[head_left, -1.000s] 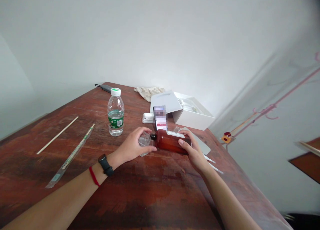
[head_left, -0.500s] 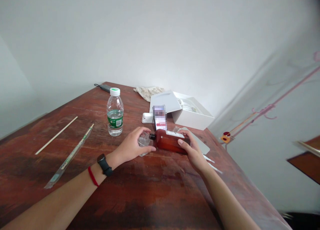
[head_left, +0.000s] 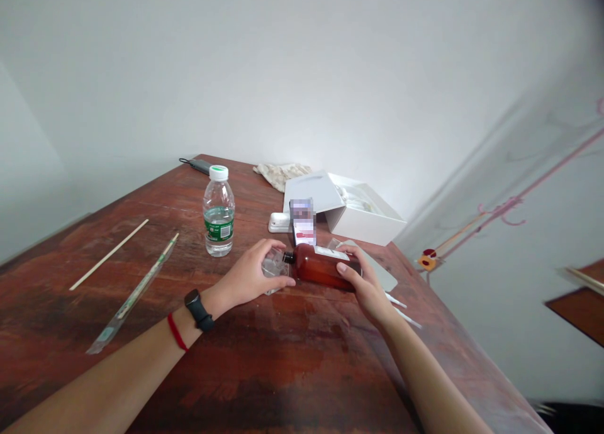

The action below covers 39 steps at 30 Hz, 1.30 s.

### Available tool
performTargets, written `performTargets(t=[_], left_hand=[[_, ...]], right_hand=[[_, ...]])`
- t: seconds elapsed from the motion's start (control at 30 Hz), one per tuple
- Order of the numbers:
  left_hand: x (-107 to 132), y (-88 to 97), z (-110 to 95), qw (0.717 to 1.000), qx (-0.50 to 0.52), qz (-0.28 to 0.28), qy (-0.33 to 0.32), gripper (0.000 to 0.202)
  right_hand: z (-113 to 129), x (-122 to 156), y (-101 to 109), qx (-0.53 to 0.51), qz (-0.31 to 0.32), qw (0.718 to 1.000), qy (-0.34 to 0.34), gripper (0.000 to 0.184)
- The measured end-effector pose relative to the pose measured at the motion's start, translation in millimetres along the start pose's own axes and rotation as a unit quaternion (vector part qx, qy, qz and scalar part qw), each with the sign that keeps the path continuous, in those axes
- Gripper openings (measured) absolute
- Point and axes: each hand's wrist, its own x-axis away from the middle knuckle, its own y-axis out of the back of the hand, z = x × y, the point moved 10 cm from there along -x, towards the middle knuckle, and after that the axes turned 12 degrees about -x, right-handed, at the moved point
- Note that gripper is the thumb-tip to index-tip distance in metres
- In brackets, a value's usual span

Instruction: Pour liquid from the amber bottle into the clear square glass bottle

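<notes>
My right hand [head_left: 365,283] is wrapped round a brown bottle [head_left: 321,267] with a white label, tipped onto its side in the air with its neck to the left. The uncapped black-threaded mouth lies at the rim of a small clear container [head_left: 275,267]. Around that container curve the thumb and fingers of my left hand [head_left: 252,270], gripping it on the table. Whether liquid is flowing from the bottle I cannot tell. A phone [head_left: 302,225] with a lit screen stands just behind the bottle.
On the wooden table [head_left: 212,371], a water bottle [head_left: 219,217] stands left of my hands. Farther left lie a bare stick [head_left: 109,254] and wrapped chopsticks [head_left: 136,289]. At the back are a white box [head_left: 365,217], a small white case [head_left: 279,222] and a cloth [head_left: 278,175].
Hardly anything differs: both hands, the brown bottle and the clear container keep their places. The whole view has shifted very slightly.
</notes>
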Motion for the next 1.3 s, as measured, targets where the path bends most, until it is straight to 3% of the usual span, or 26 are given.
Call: performTargets(t=[1.3], left_hand=[[1.0, 0.3, -4.8, 1.000, -0.022, 0.013, -0.010, 0.066]], right_hand=[[9.1, 2.8, -1.5, 0.012, -0.003, 1.000, 0.005, 0.038]])
